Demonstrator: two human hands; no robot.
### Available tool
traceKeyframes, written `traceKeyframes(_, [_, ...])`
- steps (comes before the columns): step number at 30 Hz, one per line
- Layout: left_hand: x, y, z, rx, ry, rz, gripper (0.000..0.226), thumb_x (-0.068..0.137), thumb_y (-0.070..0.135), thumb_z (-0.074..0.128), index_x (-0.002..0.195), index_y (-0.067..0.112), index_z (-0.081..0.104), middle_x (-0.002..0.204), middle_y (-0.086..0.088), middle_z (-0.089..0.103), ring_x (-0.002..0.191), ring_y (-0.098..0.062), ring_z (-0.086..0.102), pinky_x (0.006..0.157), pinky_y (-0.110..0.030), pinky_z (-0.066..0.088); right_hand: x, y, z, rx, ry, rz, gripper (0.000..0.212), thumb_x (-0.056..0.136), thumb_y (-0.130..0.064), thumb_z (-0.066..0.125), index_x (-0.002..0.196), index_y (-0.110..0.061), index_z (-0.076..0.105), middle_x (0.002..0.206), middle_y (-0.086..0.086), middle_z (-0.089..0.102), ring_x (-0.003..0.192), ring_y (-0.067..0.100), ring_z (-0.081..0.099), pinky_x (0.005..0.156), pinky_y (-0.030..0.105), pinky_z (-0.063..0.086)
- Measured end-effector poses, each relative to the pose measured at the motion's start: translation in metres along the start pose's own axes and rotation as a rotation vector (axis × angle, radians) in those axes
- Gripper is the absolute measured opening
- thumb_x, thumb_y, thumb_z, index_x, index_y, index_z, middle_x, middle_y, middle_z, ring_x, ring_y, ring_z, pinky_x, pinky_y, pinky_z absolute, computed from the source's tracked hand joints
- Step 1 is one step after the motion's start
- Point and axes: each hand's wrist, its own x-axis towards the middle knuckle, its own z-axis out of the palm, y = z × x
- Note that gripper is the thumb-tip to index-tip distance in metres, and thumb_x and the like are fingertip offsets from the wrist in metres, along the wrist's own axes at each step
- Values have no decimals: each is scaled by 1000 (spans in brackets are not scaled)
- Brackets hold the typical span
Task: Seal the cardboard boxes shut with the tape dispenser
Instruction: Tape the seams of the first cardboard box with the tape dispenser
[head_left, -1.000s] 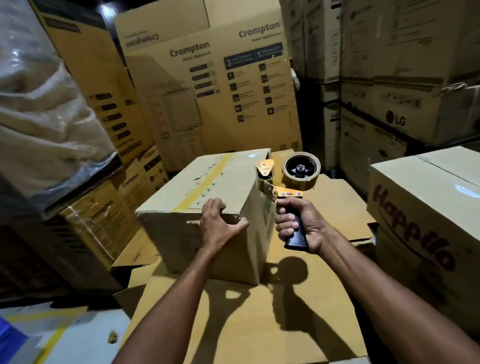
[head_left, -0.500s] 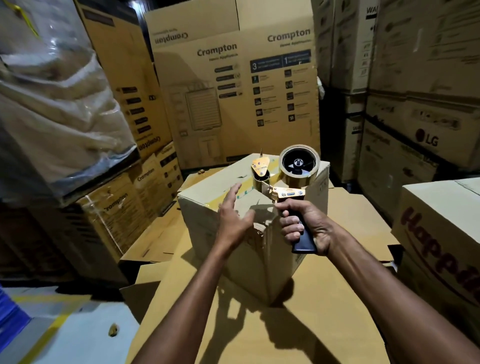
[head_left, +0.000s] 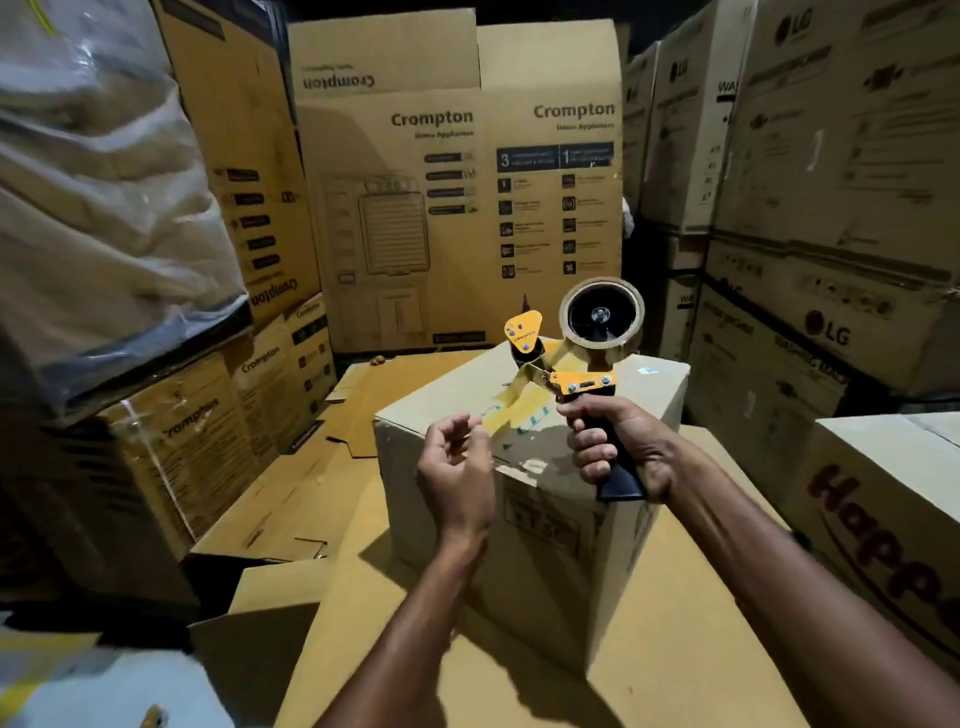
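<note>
From my remote seat, the cardboard box (head_left: 545, 545) sits in the middle of the view, turned so one corner points at me. It rests on a sheet of flattened cardboard (head_left: 685, 623). A yellowish strip runs along its top face.

My right grip (head_left: 623, 447) is wrapped tightly round the black handle of the tape dispenser (head_left: 587, 371) and holds it upright above the box's top, toward the near right edge. The tape roll (head_left: 601, 315) stands at 12 o'clock from that grip, and the yellow guard plate sits at about 10 o'clock from it. The dispenser's front end is just above the box top; I cannot tell whether it touches.

My left grip (head_left: 454, 467) hangs at 9 o'clock from the right one, in front of the box's near left top edge, with its fingers curled loosely inward and the thumb close to them. A pale band leads from the dispenser's front down toward those fingertips. I cannot tell whether it is a tape end pinched there or only the strip on the box.

Beyond the box at 12 o'clock stands a tall Crompton carton (head_left: 457, 208). LG cartons (head_left: 831, 322) are stacked at 2 o'clock, a carton with dark red lettering (head_left: 883, 493) is at 3 o'clock, and a plastic-wrapped bundle (head_left: 104, 208) is at 10 o'clock.
</note>
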Motion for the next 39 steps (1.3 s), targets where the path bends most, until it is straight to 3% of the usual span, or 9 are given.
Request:
traceKeyframes(2, [19,7,-6,-75,-6,-211,8,96,20,65,92,16,71,81,-4,75,75,-27,71,56,-30,56,7,-6,12,-77,55,-22,30,91,-20,68,68,-18,49,56,-7,32,39,7,26,36,22,24])
traceKeyframes(7, [77,25,-19,-200,-407,-854,63,104,53,44,99,-5,68,80,-21,75,65,-30,73,57,-31,60,24,-13,43,-261,162,-51,34,93,-19,68,64,-21,50,59,-4,34,44,9,26,41,23,24])
traceKeyframes(10, [106,28,-24,-343,-467,-1041,77,100,61,49,109,-14,63,84,-28,74,64,-37,74,56,-34,61,35,-13,59,-363,211,-60,34,94,-21,69,65,-21,52,59,-3,37,46,11,28,43,24,26])
traceKeyframes(12, [120,29,-28,-399,-439,-1089,70,96,54,62,108,-15,62,82,-28,73,59,-37,73,53,-34,60,41,-11,66,-415,222,-65,32,94,-22,69,67,-21,53,59,-3,39,46,11,30,44,24,28])
traceKeyframes(18, [150,21,-42,-398,-387,-1065,20,97,8,62,84,-7,62,60,-15,66,43,-20,66,35,-20,49,61,-3,82,-531,216,-82,32,94,-21,72,68,-19,52,60,0,41,47,13,32,47,25,29])
traceKeyframes(26, [179,5,-54,-161,-354,-827,25,100,1,45,81,4,62,52,-7,63,39,-12,61,31,-12,35,73,9,96,-652,224,-108,38,95,-21,71,63,-17,52,57,3,43,45,16,36,48,27,32])
traceKeyframes(30, [191,-5,-56,-43,-356,-702,16,90,0,58,79,3,68,66,-10,63,43,-12,56,33,-14,29,72,11,101,-701,260,-92,38,97,-20,69,64,-16,50,56,3,43,44,15,36,45,24,32])
traceKeyframes(34, [205,-12,-61,127,-390,-570,11,84,6,73,74,6,68,58,-6,62,43,-11,46,35,-19,30,67,13,101,-734,278,-67,37,97,-20,69,65,-15,52,56,2,44,44,15,37,45,23,34])
traceKeyframes(39, [236,-27,-91,174,-329,-566,7,87,5,78,89,1,72,65,-6,62,42,-9,48,37,-17,34,56,7,86,-733,297,11,36,95,-24,72,65,-15,53,57,4,45,45,17,39,47,25,35])
